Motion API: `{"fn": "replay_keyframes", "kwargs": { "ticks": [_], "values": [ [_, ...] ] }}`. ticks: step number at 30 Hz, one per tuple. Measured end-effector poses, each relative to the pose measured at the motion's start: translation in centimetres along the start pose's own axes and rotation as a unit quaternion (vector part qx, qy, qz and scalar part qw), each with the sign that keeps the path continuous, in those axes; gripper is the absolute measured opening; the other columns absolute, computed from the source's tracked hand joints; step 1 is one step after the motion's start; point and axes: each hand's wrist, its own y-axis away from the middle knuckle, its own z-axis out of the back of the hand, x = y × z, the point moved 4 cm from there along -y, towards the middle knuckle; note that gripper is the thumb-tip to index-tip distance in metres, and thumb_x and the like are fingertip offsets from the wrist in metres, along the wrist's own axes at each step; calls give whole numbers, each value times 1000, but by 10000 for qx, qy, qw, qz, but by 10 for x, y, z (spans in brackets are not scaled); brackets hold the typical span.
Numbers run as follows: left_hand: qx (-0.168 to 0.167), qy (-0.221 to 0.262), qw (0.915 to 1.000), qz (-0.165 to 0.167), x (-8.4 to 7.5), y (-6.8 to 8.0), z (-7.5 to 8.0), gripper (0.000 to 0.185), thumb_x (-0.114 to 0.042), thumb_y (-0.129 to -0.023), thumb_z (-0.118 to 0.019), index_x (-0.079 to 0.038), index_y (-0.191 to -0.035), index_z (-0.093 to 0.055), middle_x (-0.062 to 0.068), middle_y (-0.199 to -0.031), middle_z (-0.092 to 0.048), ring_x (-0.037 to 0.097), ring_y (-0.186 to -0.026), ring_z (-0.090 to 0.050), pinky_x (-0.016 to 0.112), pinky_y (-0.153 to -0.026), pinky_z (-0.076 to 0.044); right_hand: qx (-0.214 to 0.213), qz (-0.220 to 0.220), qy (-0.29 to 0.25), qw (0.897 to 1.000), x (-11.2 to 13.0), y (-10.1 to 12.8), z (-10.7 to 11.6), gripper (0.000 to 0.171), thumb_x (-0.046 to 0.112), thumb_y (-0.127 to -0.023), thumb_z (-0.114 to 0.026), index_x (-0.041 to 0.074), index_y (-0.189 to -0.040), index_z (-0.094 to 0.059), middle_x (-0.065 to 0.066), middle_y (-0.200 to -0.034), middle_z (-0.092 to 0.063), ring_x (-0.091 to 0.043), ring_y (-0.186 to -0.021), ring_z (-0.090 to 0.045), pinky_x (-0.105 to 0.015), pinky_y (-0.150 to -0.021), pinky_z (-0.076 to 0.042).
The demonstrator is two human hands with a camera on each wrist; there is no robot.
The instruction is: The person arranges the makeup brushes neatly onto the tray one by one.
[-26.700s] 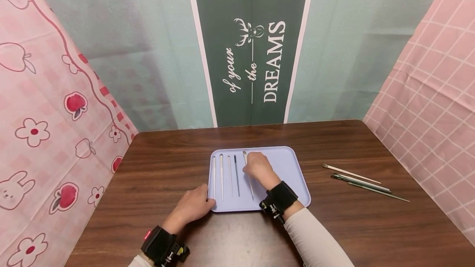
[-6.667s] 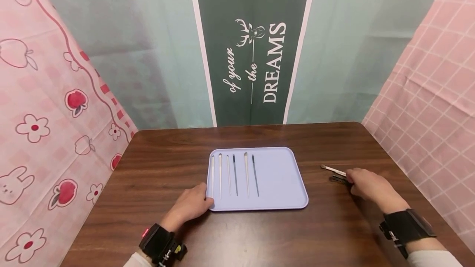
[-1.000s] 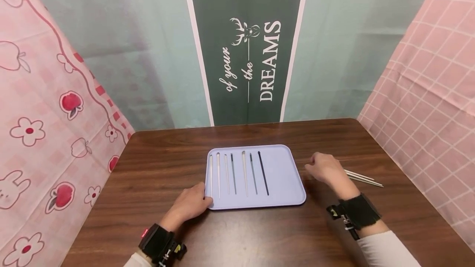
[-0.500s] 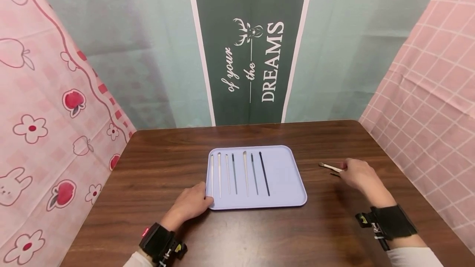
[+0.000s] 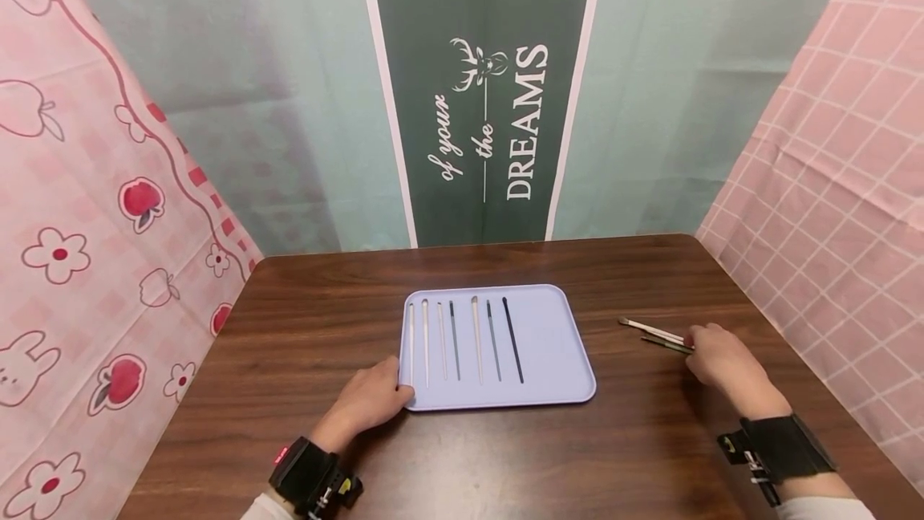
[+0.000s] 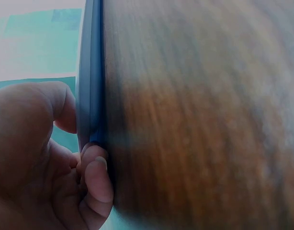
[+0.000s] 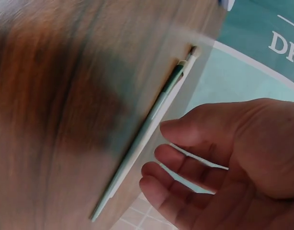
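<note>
A lavender tray [image 5: 556,343] lies mid-table with several thin brushes [image 5: 476,339] lined up on its left half. My left hand [image 5: 371,398] grips the tray's near left corner; in the left wrist view the thumb [image 6: 37,120] sits on the tray rim [image 6: 91,86] and the curled fingers [image 6: 96,177] press its edge. Two more brushes [image 5: 655,332] lie on the table to the right of the tray. My right hand [image 5: 711,358] hovers at their near end with loosely bent fingers. In the right wrist view the right hand [image 7: 161,148] holds nothing, close beside the brushes [image 7: 147,136].
The dark wooden table [image 5: 462,456] is enclosed by fabric walls: pink prints at the left [image 5: 87,223] and right [image 5: 844,183], and a green banner [image 5: 491,103] behind. Black wrist straps [image 5: 776,448] sit on both forearms.
Over the last second my right hand moved right, away from the tray's side to the two brushes on the table. The left hand and the tray stayed put.
</note>
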Motion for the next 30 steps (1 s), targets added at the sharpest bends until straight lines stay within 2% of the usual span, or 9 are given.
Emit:
{"fn": "replay_keyframes", "kwargs": {
  "ticks": [8,17,30],
  "values": [
    [-60,82,9999,-24,0,1,2,24,-26,-85,-67,-7,-96,-57,2,-78,-51,20,-67,-49,36,-59,-40,-434,392,87,9982,1,-3,-2,19,-4,-80,-64,-8,-98,-61,-20,-90,-55,-38,-84,-58,-50,-73,-47],
    [-10,4,10000,-48,0,1,0,23,-26,-85,-67,-8,-95,-56,2,-77,-50,20,-66,-49,36,-60,-40,-541,558,179,9968,-5,-7,-12,14,-5,-75,-63,-1,-88,-61,-14,-84,-55,-31,-79,-57,-47,-71,-47],
    [-109,-48,9999,-106,1,0,0,22,-26,-85,-66,-9,-91,-55,2,-76,-50,21,-66,-48,36,-61,-41,-562,586,336,9961,-8,-13,-15,15,-6,-74,-59,-2,-88,-61,-16,-84,-56,-36,-81,-59,-49,-73,-48]
  ]
}}
